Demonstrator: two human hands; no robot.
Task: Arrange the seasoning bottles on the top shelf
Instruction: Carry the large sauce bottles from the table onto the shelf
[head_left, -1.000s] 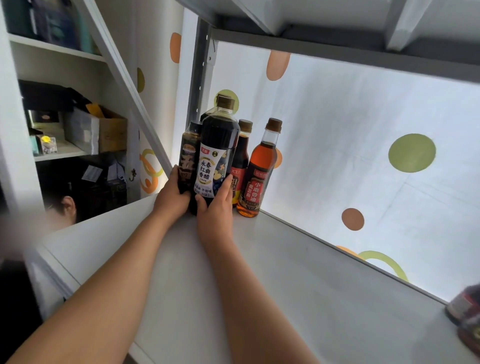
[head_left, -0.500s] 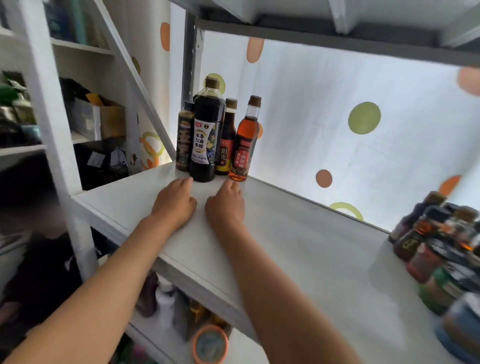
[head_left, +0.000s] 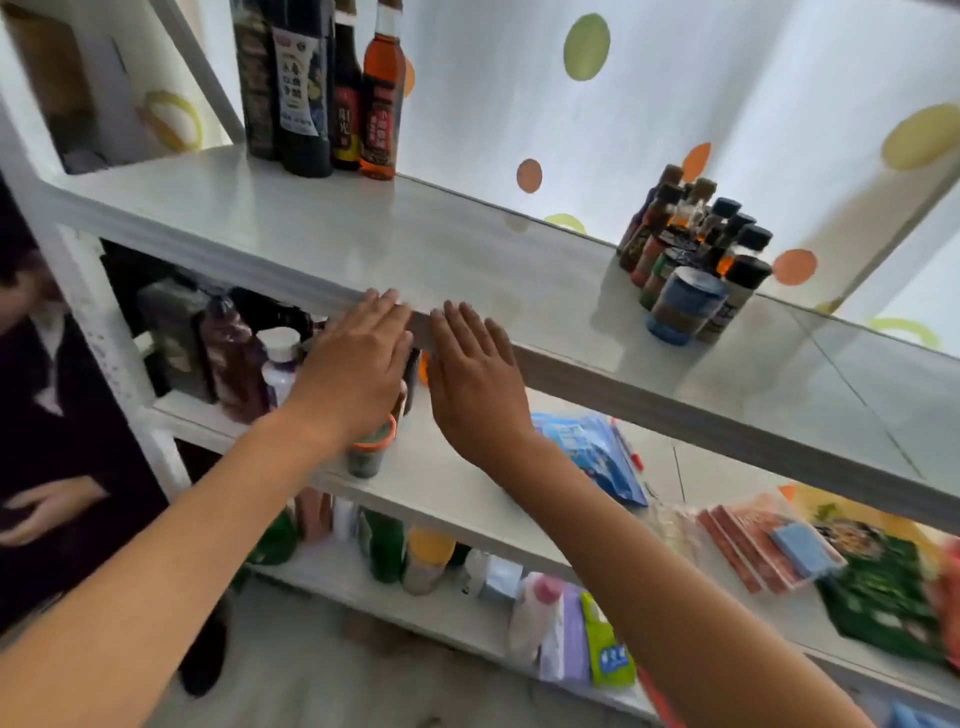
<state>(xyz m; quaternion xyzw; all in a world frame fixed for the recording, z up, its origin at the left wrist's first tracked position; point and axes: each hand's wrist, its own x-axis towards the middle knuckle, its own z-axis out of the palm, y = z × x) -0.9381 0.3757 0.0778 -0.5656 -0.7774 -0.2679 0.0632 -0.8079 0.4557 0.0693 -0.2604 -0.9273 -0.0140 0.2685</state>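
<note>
Both hands were flat with fingers straight, holding nothing: left hand (head_left: 353, 364) and right hand (head_left: 475, 374) side by side, fingertips at the front edge of the top shelf (head_left: 363, 228). Shelf surface was pale grey-white, glossy. Tall sauce bottles (head_left: 317, 88) stood upright in a tight group up and left of the left hand, at the back left corner of the top shelf, well apart from both hands. Small seasoning bottles (head_left: 696, 260) sat clustered up and right of the right hand, near the back of the same shelf. Behind the shelf, a white wall (head_left: 675, 78) with green and orange dots. Below the hands, a middle shelf (head_left: 441, 483) held bottles and a blue packet (head_left: 597, 457); the lower shelf (head_left: 415, 608) had more bottles and packets, blurred. A person in dark clothes (head_left: 47, 441) was far left of the left hand.
</note>
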